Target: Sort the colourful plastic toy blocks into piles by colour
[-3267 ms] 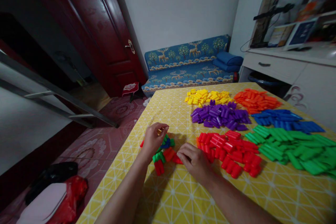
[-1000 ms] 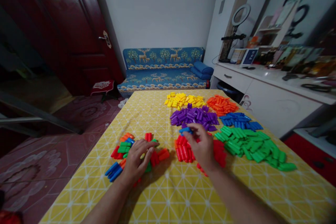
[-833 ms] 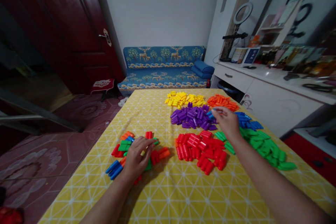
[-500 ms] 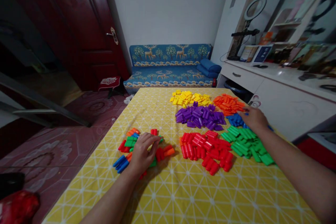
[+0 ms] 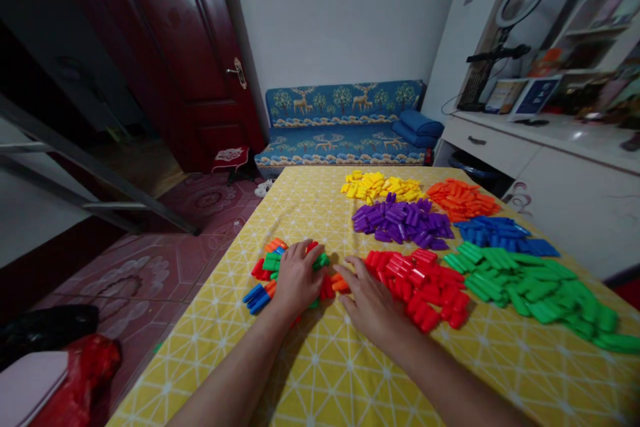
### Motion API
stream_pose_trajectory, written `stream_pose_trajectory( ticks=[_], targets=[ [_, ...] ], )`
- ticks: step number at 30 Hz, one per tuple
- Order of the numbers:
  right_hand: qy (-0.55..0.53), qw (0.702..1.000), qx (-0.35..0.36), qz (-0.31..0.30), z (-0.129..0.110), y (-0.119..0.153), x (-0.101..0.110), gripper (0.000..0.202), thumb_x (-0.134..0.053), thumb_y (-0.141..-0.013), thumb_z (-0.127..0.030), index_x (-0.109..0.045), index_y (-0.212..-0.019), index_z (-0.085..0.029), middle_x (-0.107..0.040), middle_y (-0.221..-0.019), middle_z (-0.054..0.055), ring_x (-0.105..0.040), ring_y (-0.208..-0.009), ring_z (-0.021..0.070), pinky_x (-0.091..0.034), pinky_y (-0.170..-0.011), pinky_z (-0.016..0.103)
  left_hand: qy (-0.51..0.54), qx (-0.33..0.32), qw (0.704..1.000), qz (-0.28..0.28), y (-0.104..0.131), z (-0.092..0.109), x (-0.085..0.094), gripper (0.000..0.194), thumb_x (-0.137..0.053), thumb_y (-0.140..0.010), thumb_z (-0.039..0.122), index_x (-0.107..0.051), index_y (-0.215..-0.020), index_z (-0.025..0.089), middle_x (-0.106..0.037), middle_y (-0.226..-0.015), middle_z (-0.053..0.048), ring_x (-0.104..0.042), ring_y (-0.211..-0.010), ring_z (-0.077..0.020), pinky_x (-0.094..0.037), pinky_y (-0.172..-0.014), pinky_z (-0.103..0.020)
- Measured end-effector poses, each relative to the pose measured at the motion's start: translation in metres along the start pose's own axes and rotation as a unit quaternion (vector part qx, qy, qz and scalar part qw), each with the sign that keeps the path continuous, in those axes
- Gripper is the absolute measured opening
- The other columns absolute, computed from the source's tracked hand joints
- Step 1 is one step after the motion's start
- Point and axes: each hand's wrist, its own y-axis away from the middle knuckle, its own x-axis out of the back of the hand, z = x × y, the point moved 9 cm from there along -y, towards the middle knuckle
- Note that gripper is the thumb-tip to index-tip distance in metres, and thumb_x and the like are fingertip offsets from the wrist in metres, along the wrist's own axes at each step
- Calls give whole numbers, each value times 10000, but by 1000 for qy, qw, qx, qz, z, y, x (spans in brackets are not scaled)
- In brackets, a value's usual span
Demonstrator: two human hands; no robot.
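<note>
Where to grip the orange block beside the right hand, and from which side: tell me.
I'd probably pinch the orange block across its long sides, near the right end, coming from the right with the right hand: it lies lengthwise toward that hand, while its left end appears to meet a red block.

2 bare hands are showing, the left hand (image 5: 298,278) and the right hand (image 5: 372,300), each presenting a rounded back and slim fingers (image 5: 315,254), with the nails appearing too small to make out. Bare wrists (image 5: 283,312) are joining them to the left forearm (image 5: 240,370) and the right forearm (image 5: 440,373), both looking smooth and uncovered, widening toward the view's lower edge.
</note>
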Motion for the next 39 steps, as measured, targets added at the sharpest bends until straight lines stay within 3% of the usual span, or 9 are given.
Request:
stream_pose_trajectory(
  ticks=[5, 9, 13, 18, 26, 33, 39],
  targets=[
    [54, 998, 11, 12, -8, 2, -12, 397, -568, -810, -47, -646, -1146, -243, -646, -1116, 101, -655, -945, 223, -533, -806, 336, -26, 24, 998, -49, 0, -5, -13, 381, -610, -832, 263, -643, -1207, 202, -536, -1339, -150, -511, -1203, -318, -403, -1021, -494],
    [28, 1000, 12, 9, -11, 4, -8, 352, -537, -839, -57, -635, -1133, -225, -655, -1071, 90, -653, -939, 223, -521, -816, 337, -19, 34, 998, -49, -2, -6, -12, 313, -624, -813, 225, -667, -1122, 220, -585, -1268, -113, -548, -1138, -293, -428, -969, -466],
    [-62, 997, -8, 42, -5, 5, -3, 245, -498, -885, -121, -616, -1077, -219, -658, -1056, 77, -640, -972, 222, -510, -850, 348, -7, 45, 998, -42, -2, -6, -8, 268, -653, -798, 247, -665, -1063, 208, -610, -1200, -100, -547, -1124, -283, -430, -948, -451],
    [-189, 972, -46, 131, 12, 4, 7, 161, -461, -910, -216, -580, -1019, -211, -680, -960, 77, -651, -906, 218, -524, -804, 353, -27, 39, 997, -61, -3, -5, -11, 349, -662, -812, 336, -658, -1149, 245, -568, -1301, -98, -513, -1161, -311, -398, -980, -494],
    [-363, 917, -108, 125, 32, 5, -9, 271, -502, -922, -381, -549, -1112, -194, -667, -908, 58, -658, -699, 164, -547, -649, 283, 54, 37, 997, -37, -7, -11, -12, 202, -690, -766, 233, -658, -965, 218, -606, -1217, -83, -548, -1136, -281, -433, -957, -454],
    [-366, 914, -88, 151, 30, 3, -3, 215, -525, -910, -336, -585, -1054, -188, -662, -995, 84, -648, -859, 189, -545, -749, 305, 82, 35, 996, -12, -11, -13, -11, 151, -627, -798, 139, -619, -940, 192, -657, -968, -64, -608, -940, -227, -476, -837, -372],
    [-339, 926, -48, 156, 18, 4, 6, 132, -561, -896, -268, -624, -982, -190, -664, -948, 64, -636, -849, 168, -521, -719, 264, -26, 51, 997, -54, -34, -15, -21, 157, -668, -802, 227, -639, -954, 200, -638, -1044, -76, -587, -994, -255, -455, -836, -376]
  ],
)
